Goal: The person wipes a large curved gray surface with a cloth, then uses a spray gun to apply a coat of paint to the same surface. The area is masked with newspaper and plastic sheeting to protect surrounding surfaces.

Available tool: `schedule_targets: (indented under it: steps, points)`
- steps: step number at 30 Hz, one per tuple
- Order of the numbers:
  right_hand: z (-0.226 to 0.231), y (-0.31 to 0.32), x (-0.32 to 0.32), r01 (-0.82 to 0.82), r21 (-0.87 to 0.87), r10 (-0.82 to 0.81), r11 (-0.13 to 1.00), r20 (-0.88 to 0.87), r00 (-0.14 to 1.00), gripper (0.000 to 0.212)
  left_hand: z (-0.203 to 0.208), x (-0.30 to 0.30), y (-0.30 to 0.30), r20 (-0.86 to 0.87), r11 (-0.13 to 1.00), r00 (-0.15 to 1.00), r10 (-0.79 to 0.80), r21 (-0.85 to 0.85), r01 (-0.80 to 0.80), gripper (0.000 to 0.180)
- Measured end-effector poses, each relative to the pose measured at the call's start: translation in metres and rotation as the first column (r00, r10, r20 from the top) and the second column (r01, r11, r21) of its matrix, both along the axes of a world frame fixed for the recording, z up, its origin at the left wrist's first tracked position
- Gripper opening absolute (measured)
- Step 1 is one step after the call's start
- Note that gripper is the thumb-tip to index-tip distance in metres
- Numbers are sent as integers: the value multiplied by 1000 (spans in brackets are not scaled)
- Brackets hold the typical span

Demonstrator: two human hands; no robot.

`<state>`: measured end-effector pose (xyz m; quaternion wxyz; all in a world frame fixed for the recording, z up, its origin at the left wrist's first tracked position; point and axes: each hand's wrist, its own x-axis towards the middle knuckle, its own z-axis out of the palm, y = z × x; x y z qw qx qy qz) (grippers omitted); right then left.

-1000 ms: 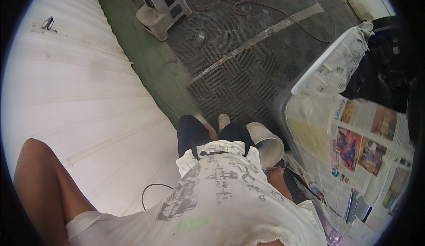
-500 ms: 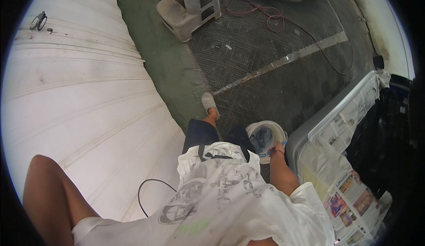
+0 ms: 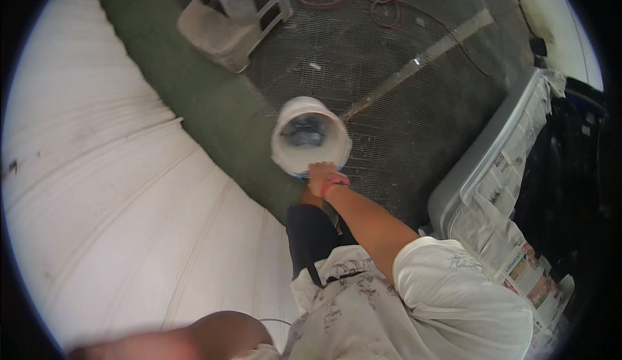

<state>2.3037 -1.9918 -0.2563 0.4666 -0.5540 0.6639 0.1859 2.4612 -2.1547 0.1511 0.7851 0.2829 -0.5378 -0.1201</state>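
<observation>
over dark mesh floor (image 3: 395, 127), beside a green strip (image 3: 214, 120), steadying a white bucket (image 3: 317, 158)
best kept level, with right hand (image 3: 321, 177) closed on its near rim or handle; impossible to tell the grip of the blurred left hand (image 3: 133, 348)

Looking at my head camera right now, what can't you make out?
All in the head view:
White round plastic bucket: blur keeps its dark contents unidentifiable.
Bare right hand: blur hides whether it grips rim or handle.
Bare left arm: motion blur and the lower edge obscure its far end.
Grey plastic step stool: the upper edge cuts off its top.
</observation>
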Motion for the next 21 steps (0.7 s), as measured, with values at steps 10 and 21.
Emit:
schedule_targets:
  steps: [10,21]
  points:
    - [-121,-156,59,-562,-225,580,796,19,814,32,-328,45,173,74,-267,841,-536,930,-252,40]
    - [-24,-6,-177,36,262,-151,964,432,889,67,-338,-22,221,-97,-496,634,-767,717,-490,47]
